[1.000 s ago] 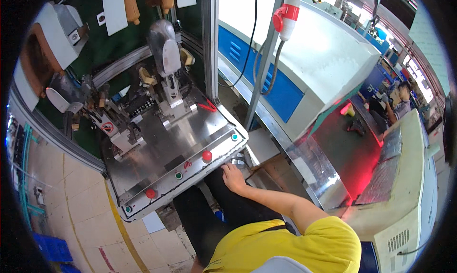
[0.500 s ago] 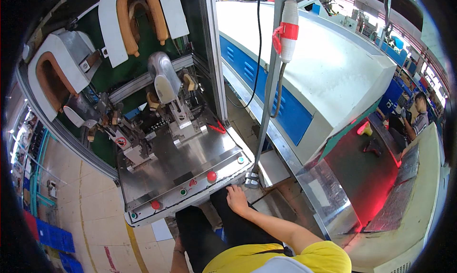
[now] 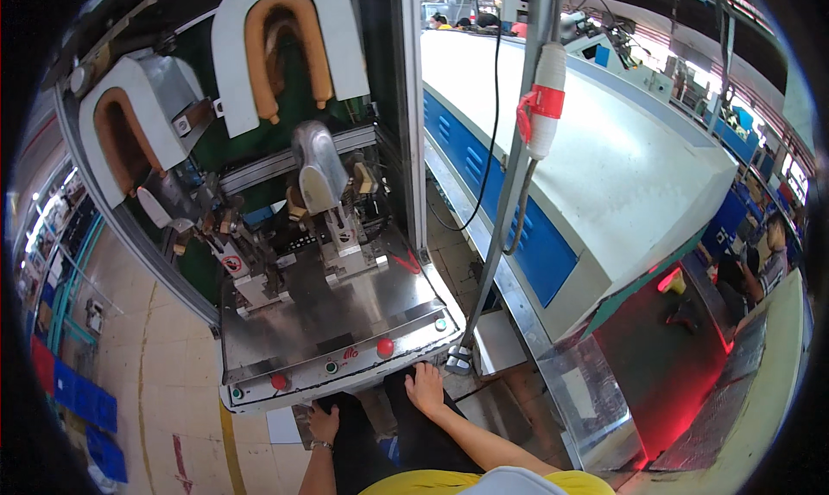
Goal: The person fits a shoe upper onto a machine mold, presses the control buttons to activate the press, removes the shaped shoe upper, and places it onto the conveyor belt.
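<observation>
While the left hand (image 3: 324, 424) rests unclenched, the right hand (image 3: 424, 390) (also loose) touches trousers (image 3: 419, 439).

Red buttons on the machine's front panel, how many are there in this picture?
2. One red button is right of centre on the front panel; the other red button is toward its left end. The panel shows end to end, so none seems hidden.

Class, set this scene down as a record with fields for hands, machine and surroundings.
Left hand: at the left trouser leg
Right hand: resting on the right trouser leg
Controls: two red buttons and three green buttons on the front panel
Above: two brown curved pads on white plates
Right side: red and white connector, white and blue machine
</observation>
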The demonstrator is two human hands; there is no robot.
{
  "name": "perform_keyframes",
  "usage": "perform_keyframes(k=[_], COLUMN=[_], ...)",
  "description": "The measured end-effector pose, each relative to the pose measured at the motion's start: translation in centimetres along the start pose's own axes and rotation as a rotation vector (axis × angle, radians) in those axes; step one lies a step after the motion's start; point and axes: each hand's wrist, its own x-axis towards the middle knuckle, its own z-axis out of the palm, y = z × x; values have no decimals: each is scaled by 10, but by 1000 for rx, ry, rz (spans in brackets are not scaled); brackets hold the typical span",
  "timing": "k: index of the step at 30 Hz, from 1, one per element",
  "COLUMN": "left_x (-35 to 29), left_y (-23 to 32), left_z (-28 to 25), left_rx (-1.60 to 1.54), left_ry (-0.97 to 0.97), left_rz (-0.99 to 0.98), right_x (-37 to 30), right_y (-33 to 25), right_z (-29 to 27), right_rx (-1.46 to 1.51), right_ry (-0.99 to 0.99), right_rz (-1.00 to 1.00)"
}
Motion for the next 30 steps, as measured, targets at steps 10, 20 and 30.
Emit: perform_keyframes(k=[10,20,30], left_x=[1,2,5], left_y=[-9,-20,-21], left_z=[12,11,10], left_rx=[-10,-94,-126], left_ry=[250,226,244], left_rz=[253,243,303], right_x=[3,4,3], right_y=[13,8,7], right_z=[1,8,9], right_rx=[143,138,158], right_ry=[-3,21,16], right_rz=[-1,-12,1])
